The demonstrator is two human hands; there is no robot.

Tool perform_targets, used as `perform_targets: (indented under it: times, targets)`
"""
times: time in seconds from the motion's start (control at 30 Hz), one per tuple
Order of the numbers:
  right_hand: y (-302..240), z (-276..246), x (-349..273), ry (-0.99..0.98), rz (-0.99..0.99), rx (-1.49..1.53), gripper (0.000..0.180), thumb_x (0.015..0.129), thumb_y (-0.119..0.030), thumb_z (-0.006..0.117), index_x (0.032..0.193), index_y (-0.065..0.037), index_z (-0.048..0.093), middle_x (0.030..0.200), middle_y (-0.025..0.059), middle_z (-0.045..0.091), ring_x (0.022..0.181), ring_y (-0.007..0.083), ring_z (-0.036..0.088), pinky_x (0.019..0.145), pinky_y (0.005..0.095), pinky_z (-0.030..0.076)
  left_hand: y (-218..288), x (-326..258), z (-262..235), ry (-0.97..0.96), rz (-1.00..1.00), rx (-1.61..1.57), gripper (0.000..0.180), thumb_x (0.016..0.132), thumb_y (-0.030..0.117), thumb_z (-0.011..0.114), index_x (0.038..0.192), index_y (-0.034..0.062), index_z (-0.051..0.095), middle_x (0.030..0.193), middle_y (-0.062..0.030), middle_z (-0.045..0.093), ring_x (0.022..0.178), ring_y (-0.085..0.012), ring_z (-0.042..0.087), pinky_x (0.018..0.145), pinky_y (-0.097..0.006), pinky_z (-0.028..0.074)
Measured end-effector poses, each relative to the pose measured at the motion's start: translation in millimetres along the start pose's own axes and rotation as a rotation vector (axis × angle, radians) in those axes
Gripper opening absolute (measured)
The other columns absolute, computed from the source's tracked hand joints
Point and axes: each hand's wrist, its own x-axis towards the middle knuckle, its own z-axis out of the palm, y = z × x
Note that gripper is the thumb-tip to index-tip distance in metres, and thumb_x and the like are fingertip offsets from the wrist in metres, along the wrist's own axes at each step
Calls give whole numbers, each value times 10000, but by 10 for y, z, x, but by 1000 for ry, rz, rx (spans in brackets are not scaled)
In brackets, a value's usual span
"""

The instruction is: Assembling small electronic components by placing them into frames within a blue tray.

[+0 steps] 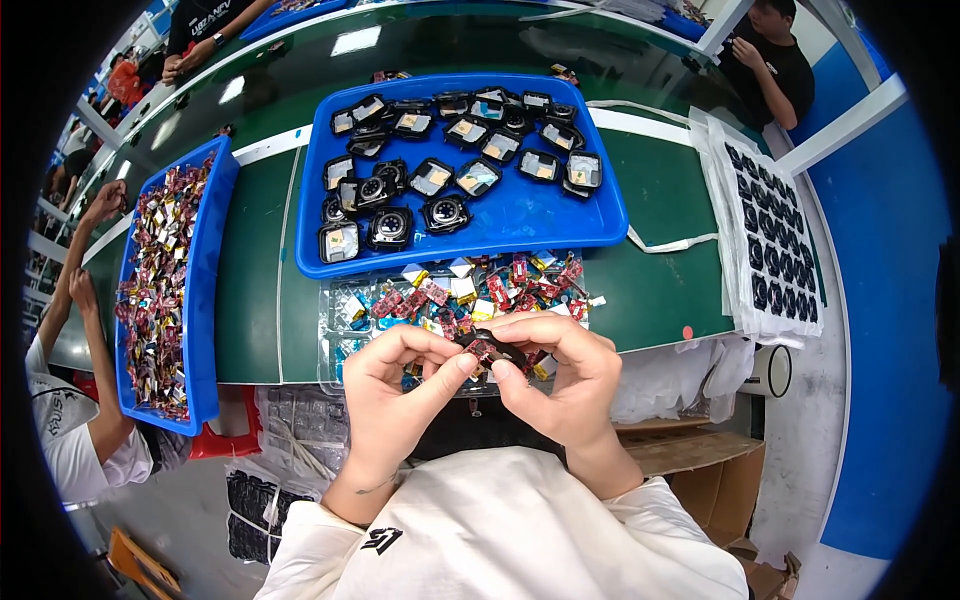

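In front of my chest both hands meet over one small piece of work. The fingers of my right hand (568, 378) are closed round a black smartwatch case (505, 349). My left hand (402, 388) pinches a small red circuit board (481, 349) at the case's near left side. Whether the board is still joined to the case is too small to tell. Right below them lies a clear plastic tray (331, 300) heaped with red circuit boards, yellow-and-silver battery cells and bits of blue film (455, 290), partly covered by my hands.
Beyond stands a blue tray (540, 225) of black watch cases (431, 177). A long blue bin (205, 290) of red boards and cells is on the left, beside a co-worker's arms (85, 240). Foam sheets (778, 235) with black parts lie right. Cardboard boxes (715, 480) sit below.
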Motion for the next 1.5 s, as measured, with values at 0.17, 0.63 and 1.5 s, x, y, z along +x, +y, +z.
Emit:
perform_targets:
  times: [0.17, 0.63, 1.5]
  targets:
    - [-14, -10, -29, -17, 87, 65, 226, 732, 40, 699, 948, 19, 634, 979, 137, 672, 820, 150, 665, 684, 250, 542, 20, 52, 13, 8, 85, 128, 218, 730, 24, 753, 926, 2, 660, 761, -8, 626, 654, -54, 480, 582, -196, 372]
    - [-102, -307, 233, -617, -280, -233, 213, 776, -118, 696, 987, -83, 696, 860, 58, 638, 692, 202, 616, 608, 305, 500, 42, 74, -212, -167, 12, 70, 127, 726, 20, 733, 804, -16, 639, 727, -5, 616, 657, -42, 516, 611, -183, 405]
    - [1757, -1878, 2480, 310, 542, -1188, 818, 802, -565, 542, 1430, -105, 289, 1412, 118, 415, 1306, 314, 368, 1011, 560, 285, -321, 357, -960, 637, 330, 156, 146, 913, 61, 528, 952, -34, 632, 1039, -86, 607, 976, -145, 548, 877, -272, 406]
